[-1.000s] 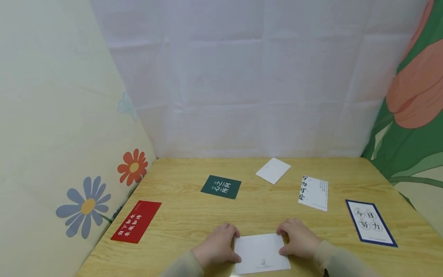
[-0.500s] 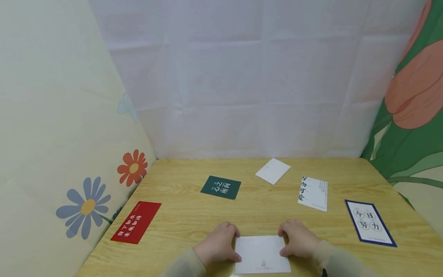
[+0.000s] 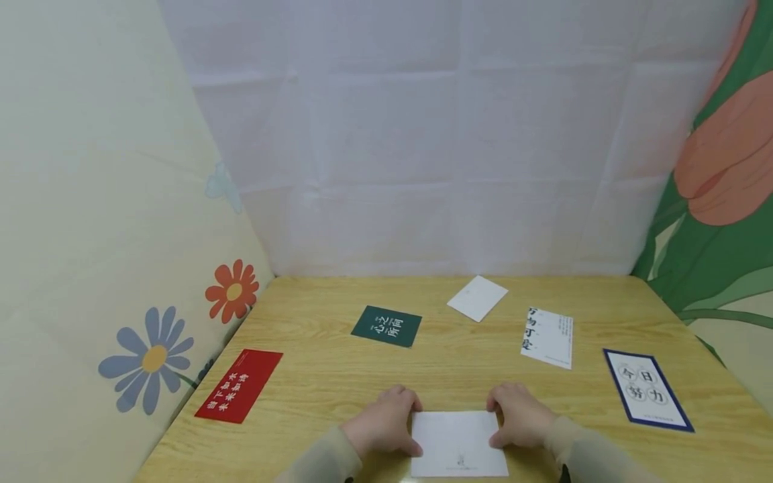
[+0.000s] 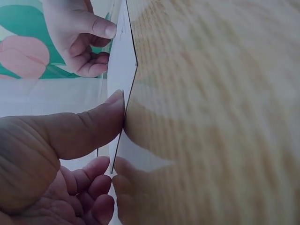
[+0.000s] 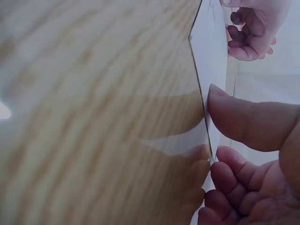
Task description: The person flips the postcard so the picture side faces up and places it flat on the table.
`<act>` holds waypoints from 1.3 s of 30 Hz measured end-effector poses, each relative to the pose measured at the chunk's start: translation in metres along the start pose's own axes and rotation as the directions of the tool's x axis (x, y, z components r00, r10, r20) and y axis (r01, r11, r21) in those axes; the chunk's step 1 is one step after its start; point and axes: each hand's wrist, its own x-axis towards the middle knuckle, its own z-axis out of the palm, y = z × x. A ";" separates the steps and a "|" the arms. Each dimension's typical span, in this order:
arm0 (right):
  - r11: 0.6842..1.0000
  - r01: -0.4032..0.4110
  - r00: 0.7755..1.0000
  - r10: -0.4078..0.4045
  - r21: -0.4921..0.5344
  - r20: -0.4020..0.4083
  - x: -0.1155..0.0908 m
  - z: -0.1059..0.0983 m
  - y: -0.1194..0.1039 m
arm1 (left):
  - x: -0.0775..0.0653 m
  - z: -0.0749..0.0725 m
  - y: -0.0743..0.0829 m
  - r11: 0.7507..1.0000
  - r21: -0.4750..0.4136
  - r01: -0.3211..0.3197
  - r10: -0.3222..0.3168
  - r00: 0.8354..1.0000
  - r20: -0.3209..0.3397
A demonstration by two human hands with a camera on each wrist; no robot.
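Observation:
A white card (image 3: 460, 439) with a small grey print near its front edge lies flat at the table's front, between my two hands. My left hand (image 3: 386, 422) holds its left side. In the left wrist view that thumb (image 4: 101, 124) touches the card's edge, and the curled fingers (image 4: 91, 187) sit at a corner. On the opposite side, my right hand (image 3: 521, 417) grips the card in the same way. The right wrist view shows the thumb (image 5: 243, 117) against the side edge and the bent fingertips (image 5: 229, 178) by the far corner.
Around the wooden table (image 3: 326, 376) lie a red card (image 3: 239, 386), a dark green card (image 3: 386, 326), a blank-looking white card (image 3: 478, 298), a white card with black characters (image 3: 547, 337) and a blue-bordered card (image 3: 648, 390). A white cloth (image 3: 386, 154) hangs behind the table.
The white card is turned slightly, so its far edge now runs level in the head view. Both hands keep their hold and have barely moved. The other cards stay put.

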 end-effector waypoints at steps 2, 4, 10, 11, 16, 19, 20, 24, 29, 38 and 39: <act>1.000 -0.007 1.000 0.007 0.017 -0.004 0.000 0.000 0.000 | 0.001 -0.001 0.000 1.000 -0.017 0.014 -0.014 1.000 0.002; 1.000 -0.013 1.000 0.014 0.023 -0.011 0.001 0.000 0.000 | 0.001 -0.001 0.001 0.999 -0.031 0.025 -0.025 1.000 0.002; 0.999 -0.038 0.999 0.038 0.035 -0.019 0.003 0.000 0.000 | 0.002 0.000 0.001 0.999 -0.032 0.033 -0.033 0.999 -0.003; 0.999 -0.040 0.999 0.040 0.036 -0.018 0.004 0.000 0.000 | 0.002 0.000 0.001 0.999 -0.031 0.036 -0.036 0.999 -0.003; 0.998 -0.052 0.999 0.052 0.033 -0.003 0.006 -0.001 -0.001 | 0.004 0.000 0.002 1.000 0.006 0.025 -0.024 1.000 -0.011; 0.997 -0.066 0.998 0.066 0.030 0.014 0.007 -0.002 -0.002 | 0.004 -0.001 0.002 0.999 0.025 0.021 -0.021 1.000 -0.008; 0.997 -0.069 0.998 0.068 0.030 0.019 0.007 -0.002 -0.002 | 0.005 -0.001 0.002 0.999 0.023 0.025 -0.025 1.000 -0.002; 0.997 -0.067 0.997 0.066 0.031 0.030 0.008 -0.001 -0.001 | 0.005 -0.002 0.002 0.999 0.002 0.039 -0.039 0.999 0.021; 0.996 -0.064 0.998 0.062 0.057 0.032 0.007 -0.002 -0.001 | 0.005 -0.001 0.002 0.999 -0.023 0.023 -0.023 0.999 0.031; 0.993 0.075 0.997 -0.074 0.089 -0.007 0.000 0.001 0.000 | 0.002 -0.001 0.000 0.999 -0.050 -0.001 0.002 1.000 0.029; 0.993 0.079 0.997 -0.078 0.091 -0.008 0.000 0.001 0.000 | 0.003 0.000 0.000 0.998 -0.065 0.001 0.001 1.000 0.031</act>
